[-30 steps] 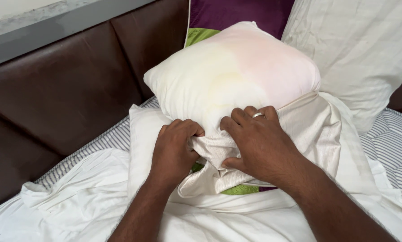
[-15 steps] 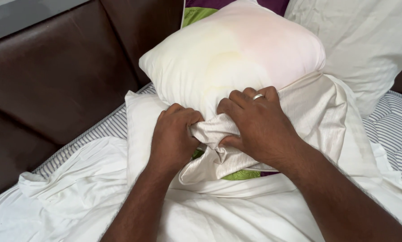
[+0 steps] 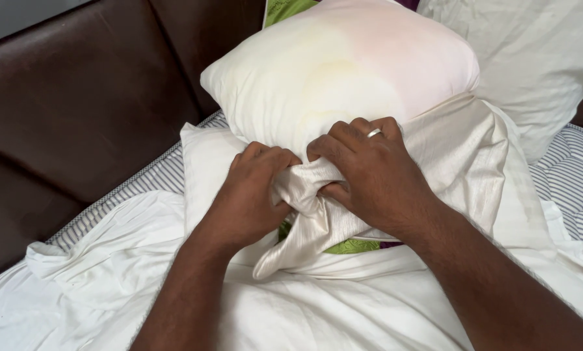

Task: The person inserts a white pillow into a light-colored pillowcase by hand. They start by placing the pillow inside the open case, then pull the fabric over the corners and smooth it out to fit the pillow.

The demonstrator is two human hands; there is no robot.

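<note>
A cream pillow [image 3: 343, 71] with a faint pink and yellow tint stands tilted against the headboard. A shiny cream pillowcase [image 3: 460, 156] wraps its lower part, bunched at the middle. My left hand [image 3: 252, 195] clutches the gathered cloth from the left. My right hand [image 3: 369, 172], with a ring on one finger, grips the same bunch from the right. Both sets of knuckles press against the pillow's lower edge. A strip of green and purple fabric [image 3: 350, 247] shows under the bunched cloth.
A dark brown padded headboard [image 3: 77, 110] fills the left. A second white pillow [image 3: 538, 58] leans at the back right. A striped mattress [image 3: 577, 182] shows on both sides, and a crumpled white sheet [image 3: 96, 286] covers the near part.
The pillow has come nearer and higher in view. Both hands have tightened on the pillowcase's bunched edge and moved slightly up against the pillow.
</note>
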